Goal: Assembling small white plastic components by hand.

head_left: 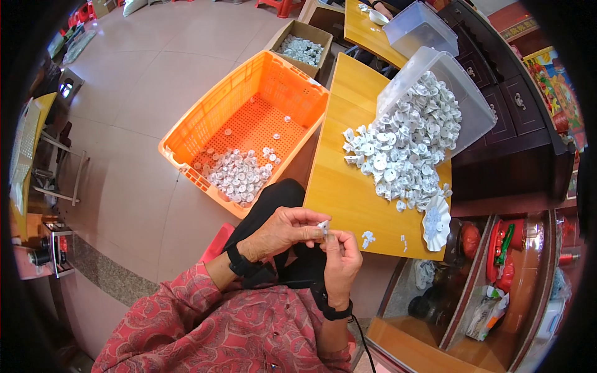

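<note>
Above my lap, at the table's near left edge, my left hand (287,232) pinches a small white plastic part (323,225) between thumb and fingers. My right hand (341,258) meets it there, thumb and fingers pressed together against the part's lower side; anything tiny between them is hidden. To the right, a large heap of similar white round parts (398,155) spills from a tipped clear plastic bin (476,118) onto the yellow table (333,180). A white fluted dish (436,239) with tiny pale pieces stands at the table's near right corner. Some tiny pieces (368,239) lie loose beside it.
On my left an orange perforated crate (186,118) holds a pile of white parts (239,177). Behind it stands a cardboard box (292,28) of similar pieces. Another person's hand (382,9) shows at a far table. Dark drawers (516,102) and an open shelf (448,311) border the right.
</note>
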The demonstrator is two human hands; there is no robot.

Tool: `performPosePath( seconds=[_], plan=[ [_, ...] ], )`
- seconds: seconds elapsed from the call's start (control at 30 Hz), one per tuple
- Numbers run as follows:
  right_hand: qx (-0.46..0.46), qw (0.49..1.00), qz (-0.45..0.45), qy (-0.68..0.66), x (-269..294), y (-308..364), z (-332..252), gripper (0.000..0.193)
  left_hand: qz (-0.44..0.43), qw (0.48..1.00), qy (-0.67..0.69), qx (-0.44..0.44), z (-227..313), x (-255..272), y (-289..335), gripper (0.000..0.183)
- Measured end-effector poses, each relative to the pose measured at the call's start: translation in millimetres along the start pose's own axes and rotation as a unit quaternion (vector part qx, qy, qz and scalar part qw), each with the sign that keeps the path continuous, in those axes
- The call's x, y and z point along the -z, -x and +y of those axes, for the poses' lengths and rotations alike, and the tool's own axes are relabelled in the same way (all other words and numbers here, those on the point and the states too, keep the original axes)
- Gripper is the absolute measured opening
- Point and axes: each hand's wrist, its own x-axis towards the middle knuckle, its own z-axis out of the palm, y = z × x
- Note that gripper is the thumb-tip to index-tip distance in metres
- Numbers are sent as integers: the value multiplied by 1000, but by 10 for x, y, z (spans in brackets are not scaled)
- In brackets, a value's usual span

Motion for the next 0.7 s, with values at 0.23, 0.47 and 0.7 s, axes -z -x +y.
performPosePath(
  seconds=[0.23, 0.47, 0.7],
  plan=[
    [-68, 995, -21, -69, -30, -9, 18, 11, 2, 1000, 0, -8, 36, 16, 5, 33],
    [-74, 993, -25, -85, -117, -77, 77, 12, 17, 999, -42, -31, 57, 148, -37, 31],
    [85, 980, -36, 176, -27, -450, 90, 15, 306, 944, 52, -109, 217, 647, -150, 38]
  ],
)
